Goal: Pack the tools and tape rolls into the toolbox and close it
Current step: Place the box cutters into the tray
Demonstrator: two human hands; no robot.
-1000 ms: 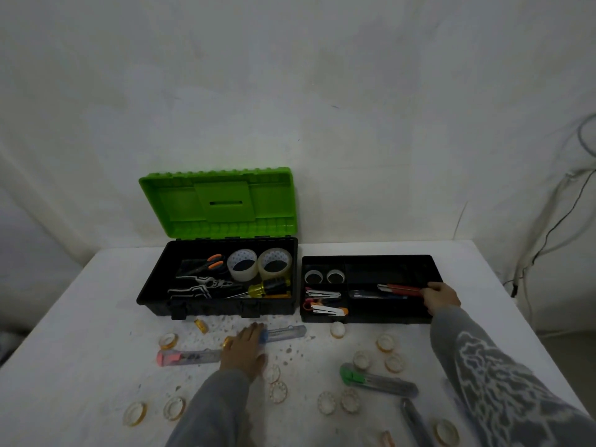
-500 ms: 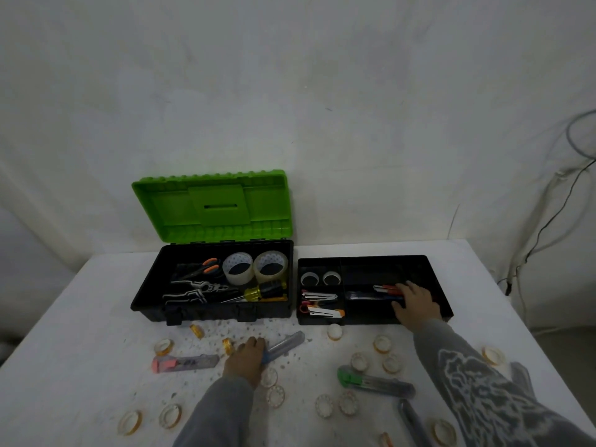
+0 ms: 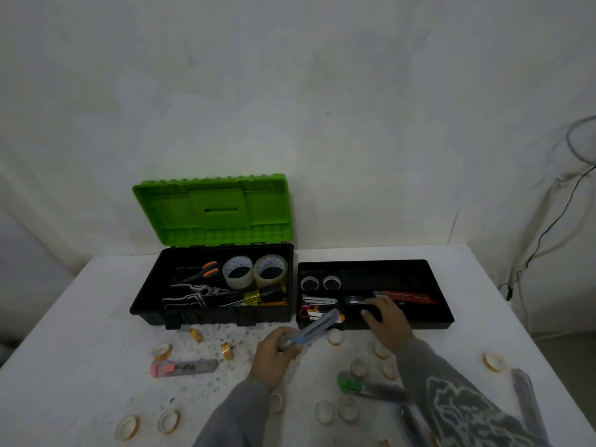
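The left hand (image 3: 277, 353) grips near its blue end the utility knife (image 3: 317, 325), judged light, stiff and rather smooth, just left of the right hand (image 3: 385, 321), whose relaxed fingers rest in the tray (image 3: 432, 322).

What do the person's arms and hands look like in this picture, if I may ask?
The left sleeve is plain grey and long; the right sleeve is grey with a pale, web-like printed pattern. The left hand and right hand are bare, with no gloves or watch visible.

Glossy green plastic lid (image 3: 213, 211), matt black tray (image 3: 442, 304)
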